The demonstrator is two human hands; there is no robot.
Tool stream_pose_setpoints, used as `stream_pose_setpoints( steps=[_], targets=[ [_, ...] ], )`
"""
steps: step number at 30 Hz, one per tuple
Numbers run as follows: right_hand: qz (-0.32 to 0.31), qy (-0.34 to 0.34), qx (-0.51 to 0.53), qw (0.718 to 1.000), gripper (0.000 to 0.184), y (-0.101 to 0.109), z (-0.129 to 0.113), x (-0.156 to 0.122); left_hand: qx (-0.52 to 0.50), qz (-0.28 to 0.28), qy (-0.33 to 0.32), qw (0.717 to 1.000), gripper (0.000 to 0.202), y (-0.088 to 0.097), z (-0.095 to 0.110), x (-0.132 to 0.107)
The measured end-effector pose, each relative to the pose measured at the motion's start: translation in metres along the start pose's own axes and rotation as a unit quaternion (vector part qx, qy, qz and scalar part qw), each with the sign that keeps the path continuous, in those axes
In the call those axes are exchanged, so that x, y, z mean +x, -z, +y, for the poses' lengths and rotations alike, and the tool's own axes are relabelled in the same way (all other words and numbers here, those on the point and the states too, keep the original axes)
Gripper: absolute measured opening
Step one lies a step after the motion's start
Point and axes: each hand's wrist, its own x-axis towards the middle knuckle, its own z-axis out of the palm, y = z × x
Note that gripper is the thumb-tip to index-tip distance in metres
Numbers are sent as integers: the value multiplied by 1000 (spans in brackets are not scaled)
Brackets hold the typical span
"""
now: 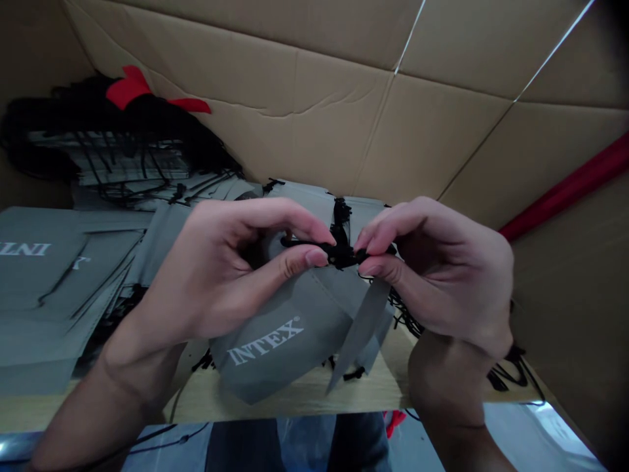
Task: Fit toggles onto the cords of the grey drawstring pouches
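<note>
Left hand: the left hand [216, 269] is pinching the black cord [339, 255] between thumb and forefinger, reaching in from 8 o'clock.
Right hand: the right hand [442, 282] is pinching the same cord from 4 o'clock, its thumb and forefinger pressing together.
Black cord: it is bunching up near the centre, between the two sets of fingertips.
INTEX bag: the grey bag [275, 347] is lying at 7 o'clock from the cord, over the table [373, 401]; whether the cord is joining it, I cannot tell.
Grey pouches: more pouches [39, 282] are lying at 9 o'clock.
Cord bundle: black cords [187, 134] are piling at 10 o'clock, with a red strip [130, 90] sitting on top.
Cardboard: a cardboard wall [295, 78] is standing at 12 o'clock.
</note>
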Motion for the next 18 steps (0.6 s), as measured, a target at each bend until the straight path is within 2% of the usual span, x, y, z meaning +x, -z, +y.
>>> stream_pose_setpoints(
  steps=[4,10,18],
  targets=[
    [3,13,13,1000,23,-2,-1,2,-16,-7,-20,1000,7,1,-2,0],
    [6,21,18,1000,26,-3,-2,3,-33,-5,2,999,10,0,-2,-2],
    [19,26,31,999,18,-4,0,4,-18,-10,-14,1000,8,1,-2,-2]
  ],
)
